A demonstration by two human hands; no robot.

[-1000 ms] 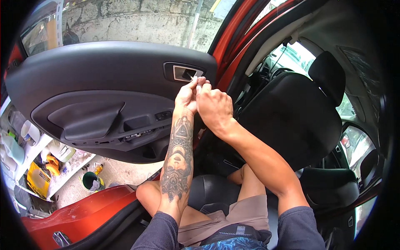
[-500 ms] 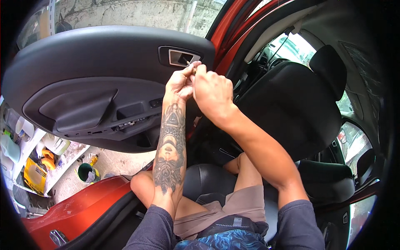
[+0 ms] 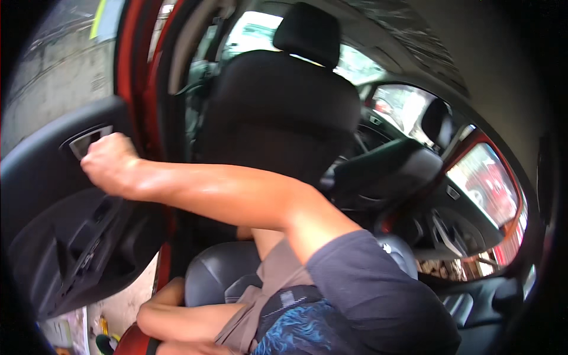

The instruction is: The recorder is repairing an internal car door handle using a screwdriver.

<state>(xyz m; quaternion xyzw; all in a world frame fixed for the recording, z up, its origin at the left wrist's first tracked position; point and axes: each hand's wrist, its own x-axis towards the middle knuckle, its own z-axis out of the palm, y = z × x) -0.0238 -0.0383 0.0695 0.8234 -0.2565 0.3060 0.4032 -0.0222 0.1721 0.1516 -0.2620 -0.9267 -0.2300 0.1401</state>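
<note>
My right hand (image 3: 112, 163) is closed and blurred at the inner handle (image 3: 87, 141) of the open rear door (image 3: 29, 195); what, if anything, its fingers grip is hidden. My right arm reaches leftward across my lap. Part of what seems to be my left hand (image 3: 192, 349) shows at the bottom edge by my leg, its fingers unclear. Below the handle the door's armrest panel has an uncovered switch recess (image 3: 89, 254).
A black front seat back (image 3: 278, 118) stands ahead, with another seat (image 3: 384, 174) at the right. The opposite door (image 3: 461, 231) stands at the far right. I sit on a leather seat (image 3: 210, 272) beside the red sill (image 3: 133, 340). Bottles (image 3: 62, 331) show outside below.
The view has swung left to right, bringing more seats and the far door into sight. My left hand has dropped from beside the right to the bottom edge; the right stays at the handle.
</note>
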